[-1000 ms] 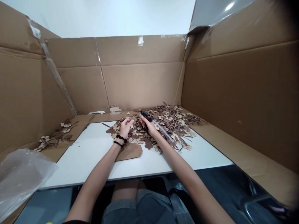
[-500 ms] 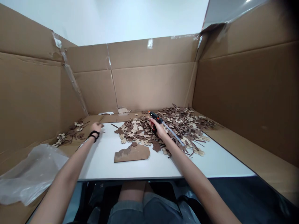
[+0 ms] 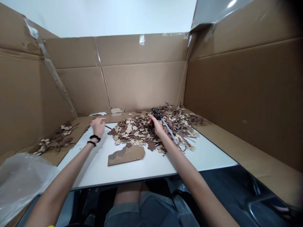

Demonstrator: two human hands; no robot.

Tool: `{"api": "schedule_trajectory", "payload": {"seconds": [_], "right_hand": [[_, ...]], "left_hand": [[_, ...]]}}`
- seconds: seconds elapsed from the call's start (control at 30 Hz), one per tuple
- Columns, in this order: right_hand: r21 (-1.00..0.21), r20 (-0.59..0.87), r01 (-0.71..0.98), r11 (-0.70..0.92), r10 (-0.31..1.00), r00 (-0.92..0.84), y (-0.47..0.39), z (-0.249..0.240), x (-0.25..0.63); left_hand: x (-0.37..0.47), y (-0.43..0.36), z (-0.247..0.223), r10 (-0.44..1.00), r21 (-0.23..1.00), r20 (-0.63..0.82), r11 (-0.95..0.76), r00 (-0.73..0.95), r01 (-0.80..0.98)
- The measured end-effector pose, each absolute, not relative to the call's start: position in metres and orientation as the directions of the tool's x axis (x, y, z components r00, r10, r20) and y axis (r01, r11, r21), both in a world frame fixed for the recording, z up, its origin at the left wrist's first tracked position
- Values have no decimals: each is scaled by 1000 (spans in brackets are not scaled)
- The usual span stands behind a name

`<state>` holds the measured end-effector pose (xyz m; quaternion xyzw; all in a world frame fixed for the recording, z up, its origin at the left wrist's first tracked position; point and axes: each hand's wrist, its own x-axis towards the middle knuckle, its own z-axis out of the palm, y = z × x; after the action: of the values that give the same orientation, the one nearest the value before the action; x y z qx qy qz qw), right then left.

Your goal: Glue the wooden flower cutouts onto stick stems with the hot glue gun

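Observation:
My right hand [image 3: 155,123] grips a black and orange glue gun [image 3: 155,114] with a clear glue stick trailing from its back, held over a big heap of wooden flower-shaped cutouts [image 3: 161,127] on the white table [image 3: 142,165]. My left hand [image 3: 98,125] hovers blurred above the table's far left corner, fingers loosely apart, nothing visible in it. It is between the big heap and a smaller pile of finished flowers [image 3: 56,138] on the cardboard to the left. A torn brown cardboard piece [image 3: 126,155] lies flat in front of the heap.
Tall cardboard walls [image 3: 236,94] enclose the table on three sides. A crumpled clear plastic bag [image 3: 21,181] sits at the lower left. My lap shows under the table's near edge.
My left hand left the big heap, swung out to the left pile, and now comes back toward the middle. The right hand with the glue gun has stayed over the heap.

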<state>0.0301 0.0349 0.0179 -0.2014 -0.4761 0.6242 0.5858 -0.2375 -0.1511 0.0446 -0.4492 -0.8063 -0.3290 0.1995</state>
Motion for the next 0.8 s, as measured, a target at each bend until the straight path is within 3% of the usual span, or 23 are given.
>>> {"api": "schedule_trajectory", "payload": {"seconds": [0.07,0.1,0.23,0.33,0.5,0.57,0.8], "right_hand": [[-822,304,-552,136,926,-224,38,18,31],[-819,301,-558,133,928,-221,40,18,32],[-817,266,-566,113,944,-197,43,16,32],[-844,246,-527,104,946,-209,43,12,30],[-841,254,-533,90,936,-243,41,8,26],[-840,242,-537,77,939,-244,40,9,25],[-840,228,-539,59,941,-252,39,7,23]], "left_hand": [[-182,-120,45,840,233,531,-17,-113,972],[-154,-108,43,887,174,456,-173,76,969],[-82,-79,24,884,51,161,-453,440,890],[-75,-71,7,879,111,38,-477,476,872],[-98,-73,-10,897,373,152,-441,414,817],[-102,-77,-10,912,412,172,-411,373,813],[-104,-84,-1,917,151,233,-364,325,919]]}}
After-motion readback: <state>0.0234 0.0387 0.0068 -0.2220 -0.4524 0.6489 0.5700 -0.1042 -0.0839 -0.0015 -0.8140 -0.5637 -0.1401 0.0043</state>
